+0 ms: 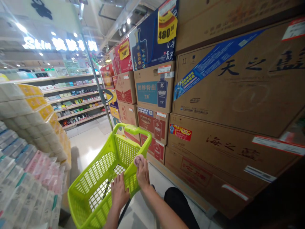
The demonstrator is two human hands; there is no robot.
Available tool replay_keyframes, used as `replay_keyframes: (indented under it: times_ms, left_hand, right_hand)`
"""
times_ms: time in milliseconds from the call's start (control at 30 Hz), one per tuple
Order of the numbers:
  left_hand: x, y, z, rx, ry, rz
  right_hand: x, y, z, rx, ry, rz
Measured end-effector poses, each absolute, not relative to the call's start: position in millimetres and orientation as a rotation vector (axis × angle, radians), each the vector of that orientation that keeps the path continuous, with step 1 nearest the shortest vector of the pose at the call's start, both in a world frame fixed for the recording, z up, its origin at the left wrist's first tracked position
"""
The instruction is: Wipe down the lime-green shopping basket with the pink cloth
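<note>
A lime-green plastic shopping cart (95,162) with perforated basket walls stands in front of me, its inside visible through to the grid floor. My left hand (119,190) is hooked over the near side rim, fingers reaching into the basket. Farther along that same side, my right hand (143,173) presses a bunched pink cloth (138,160) against the upper edge of the cart. The fingers are closed around the cloth, which shows only in part. The cart's raised handle (130,128) curves above the far end.
Stacked cardboard cartons (224,82) form a wall on the right. Wrapped tissue packs (28,108) and bagged goods (30,178) are piled at left. A metal signpost (95,73) rises beyond the cart. Stocked shelves (76,98) stand behind the pale floor.
</note>
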State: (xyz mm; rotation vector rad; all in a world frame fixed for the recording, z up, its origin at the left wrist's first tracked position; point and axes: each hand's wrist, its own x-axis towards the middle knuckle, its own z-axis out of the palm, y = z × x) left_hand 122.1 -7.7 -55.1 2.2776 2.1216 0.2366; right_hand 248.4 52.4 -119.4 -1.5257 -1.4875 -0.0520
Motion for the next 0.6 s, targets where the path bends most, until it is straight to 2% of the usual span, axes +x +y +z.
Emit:
replay_keyframes:
  times_ms: [233, 400, 600]
  left_hand:
    - [111.2, -17.7, -51.4, 2.254, 2.073, 0.306]
    - [70.6, -46.7, -50.8, 2.128, 2.268, 0.068]
    - [75.5, -66.6, -50.4, 2.06, 2.491, 0.009]
  right_hand:
    - [261.5, 22.5, -82.0, -1.323, -1.83, -0.143]
    - [302.7, 47.4, -29.2, -1.504, -1.671, -0.293]
    - [252.9, 16.0, -48.4, -1.335, -1.95, -0.2]
